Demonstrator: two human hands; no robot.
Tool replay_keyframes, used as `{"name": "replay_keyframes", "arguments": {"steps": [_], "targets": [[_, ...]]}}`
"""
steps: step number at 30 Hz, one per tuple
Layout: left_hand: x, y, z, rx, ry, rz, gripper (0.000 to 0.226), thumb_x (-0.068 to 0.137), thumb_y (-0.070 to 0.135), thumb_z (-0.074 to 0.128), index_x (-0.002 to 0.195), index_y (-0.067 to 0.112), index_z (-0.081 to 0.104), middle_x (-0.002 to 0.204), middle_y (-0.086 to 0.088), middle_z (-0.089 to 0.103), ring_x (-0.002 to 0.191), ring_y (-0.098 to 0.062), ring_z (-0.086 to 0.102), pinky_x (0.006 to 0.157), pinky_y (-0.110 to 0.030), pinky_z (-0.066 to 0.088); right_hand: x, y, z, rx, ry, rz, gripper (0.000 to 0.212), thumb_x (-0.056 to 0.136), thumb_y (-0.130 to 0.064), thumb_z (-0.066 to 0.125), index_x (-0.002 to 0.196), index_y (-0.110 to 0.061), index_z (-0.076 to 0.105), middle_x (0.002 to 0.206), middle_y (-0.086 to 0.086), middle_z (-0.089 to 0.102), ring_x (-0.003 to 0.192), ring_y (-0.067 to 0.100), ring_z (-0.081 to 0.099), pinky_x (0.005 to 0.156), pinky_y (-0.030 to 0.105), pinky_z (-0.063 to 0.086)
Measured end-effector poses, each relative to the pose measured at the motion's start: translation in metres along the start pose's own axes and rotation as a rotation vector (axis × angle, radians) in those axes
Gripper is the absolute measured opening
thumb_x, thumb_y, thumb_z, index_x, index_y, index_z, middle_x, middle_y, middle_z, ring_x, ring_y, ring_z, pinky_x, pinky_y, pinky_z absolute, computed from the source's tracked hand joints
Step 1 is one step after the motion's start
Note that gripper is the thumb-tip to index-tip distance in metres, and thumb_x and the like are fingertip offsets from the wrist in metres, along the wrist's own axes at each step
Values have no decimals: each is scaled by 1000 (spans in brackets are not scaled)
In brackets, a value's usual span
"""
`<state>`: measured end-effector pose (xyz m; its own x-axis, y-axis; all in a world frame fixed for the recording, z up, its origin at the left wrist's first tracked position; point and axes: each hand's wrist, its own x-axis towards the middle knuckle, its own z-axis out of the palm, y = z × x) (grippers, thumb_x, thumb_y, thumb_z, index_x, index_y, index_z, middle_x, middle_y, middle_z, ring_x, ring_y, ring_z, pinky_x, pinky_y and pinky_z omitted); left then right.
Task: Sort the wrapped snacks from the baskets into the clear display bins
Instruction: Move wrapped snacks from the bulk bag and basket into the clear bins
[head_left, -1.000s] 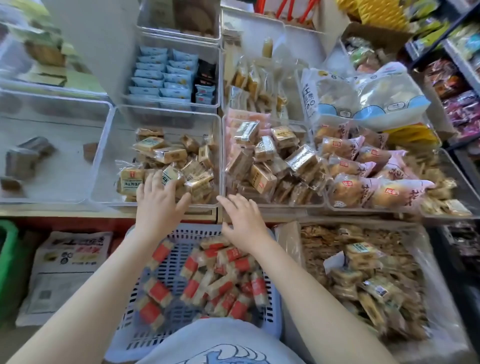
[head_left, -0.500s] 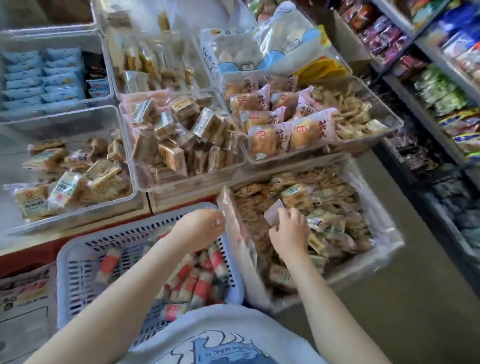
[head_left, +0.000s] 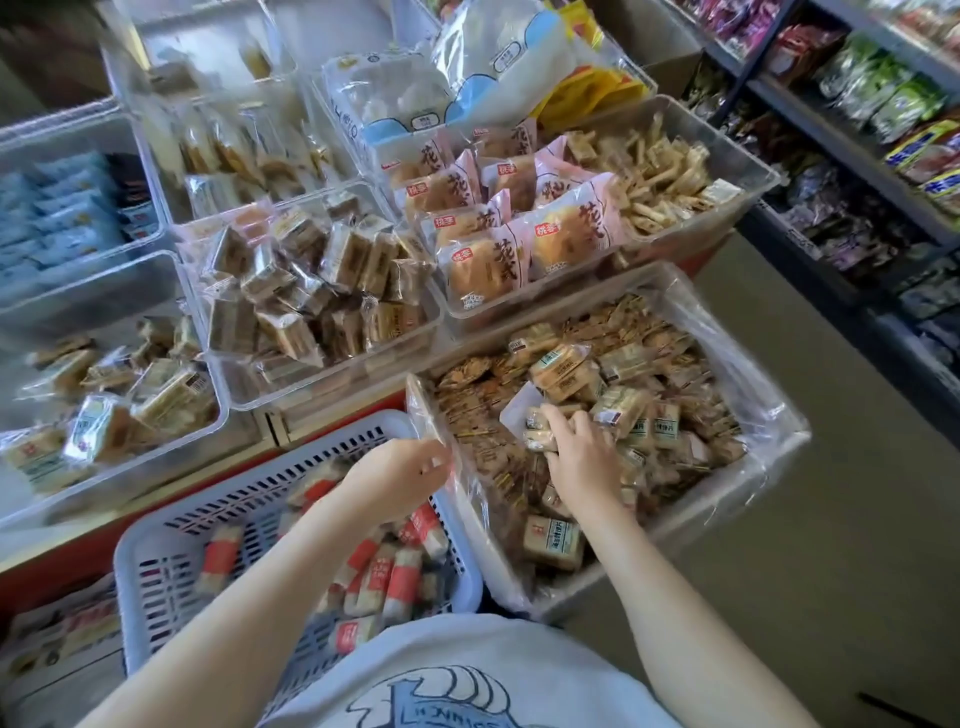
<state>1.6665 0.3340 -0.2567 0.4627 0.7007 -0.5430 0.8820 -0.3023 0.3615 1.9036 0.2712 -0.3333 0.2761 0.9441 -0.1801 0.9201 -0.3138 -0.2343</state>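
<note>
L hand (head_left: 400, 480), over the slotted white plastic basket (head_left: 156, 561), pinches the clear plastic liner edge (head_left: 434, 415). R hand (head_left: 582, 457), inside the lined box, fingers curled round small tan wrapped snacks (head_left: 537, 431). Matching clear display bin w/ tan packets (head_left: 218, 415) sits far-left of the R hand.

2 hands: left hand (head_left: 397, 480), right hand (head_left: 582, 457). 1 blue basket (head_left: 156, 571), 1 plastic-lined crate (head_left: 769, 457). Approx 7 clear bins (head_left: 332, 387). About 6 pink bun packs (head_left: 483, 270); other snacks too many to count.
</note>
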Motion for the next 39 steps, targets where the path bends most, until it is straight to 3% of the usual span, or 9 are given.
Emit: {"name": "replay_keyframes", "arguments": {"steps": [11, 15, 18, 21, 23, 29, 32, 35, 39], "targets": [[-14, -27, -3, -101, 49, -37, 27, 101, 34, 45, 121, 31, 63, 116, 9, 69, 87, -9, 70, 80, -29, 57, 6, -15, -1, 4, 157, -80, 31, 78, -21, 83, 103, -20, 65, 106, -2, 63, 102, 24, 56, 87, 36, 45], [-22, -36, -8, -159, 112, -52, 29, 101, 29, 47, 124, 27, 64, 121, 6, 67, 101, -13, 65, 86, -29, 54, 7, -44, -24, 431, 103, 96, 31, 80, -30, 79, 85, -27, 49, 83, -7, 59, 77, 18, 56, 67, 33, 44], [-32, -42, -15, -313, 232, -37, 43, 97, 39, 55, 138, 31, 49, 129, 13, 56, 100, -8, 60, 83, -24, 50, 8, -97, -57, 896, 20, 224, 31, 83, -44, 74, 98, -34, 49, 94, -1, 66, 77, 12, 66, 67, 29, 52], [-48, -51, -26, -515, 416, 31, 71, 87, 50, 67, 147, 38, 31, 130, 20, 36, 117, -2, 43, 93, -23, 39, 5, -160, -82, 1108, -116, 151, 33, 91, -31, 71, 116, -22, 51, 95, -4, 65, 76, 1, 63, 60, 11, 47], [-58, -65, -34, -519, 526, 33, 78, 84, 47, 72, 149, 37, 31, 135, 15, 38, 122, -5, 39, 94, -23, 36, 3, -201, -82, 1121, -220, 74, 32, 92, -31, 70, 115, -19, 51, 96, 2, 68, 82, 10, 67, 60, 11, 48], [-93, -158, -43, -491, 759, -250, 65, 86, 42, 72, 143, 28, 43, 130, 2, 55, 122, -19, 46, 89, -25, 37, 9, -311, -58, 979, -463, -159, 25, 99, -35, 58, 113, -15, 57, 93, -2, 65, 72, -7, 59, 65, 12, 46], [-119, -212, -38, -534, 905, -394, 62, 88, 39, 71, 143, 25, 45, 124, -1, 58, 119, -21, 45, 90, -27, 34, 15, -351, -29, 717, -397, -390, 27, 98, -33, 56, 123, -22, 53, 118, -4, 58, 108, 6, 55, 90, 26, 43], [-137, -259, -37, -631, 1012, -510, 62, 96, 35, 61, 150, 39, 30, 124, -6, 51, 119, -23, 41, 92, -36, 38, 20, -372, 13, 231, -300, -643, 54, 99, -35, 51, 150, -21, 36, 157, 2, 33, 147, 20, 24, 118, 40, 27], [-138, -302, -39, -528, 952, -637, 58, 102, 26, 43, 153, 43, 20, 157, -15, 19, 142, -32, 17, 111, -57, 31, 10, -371, 46, -168, -281, -726, 61, 102, -41, 41, 156, -18, 24, 167, 3, 10, 153, 24, -14, 124, 48, 1]]}}
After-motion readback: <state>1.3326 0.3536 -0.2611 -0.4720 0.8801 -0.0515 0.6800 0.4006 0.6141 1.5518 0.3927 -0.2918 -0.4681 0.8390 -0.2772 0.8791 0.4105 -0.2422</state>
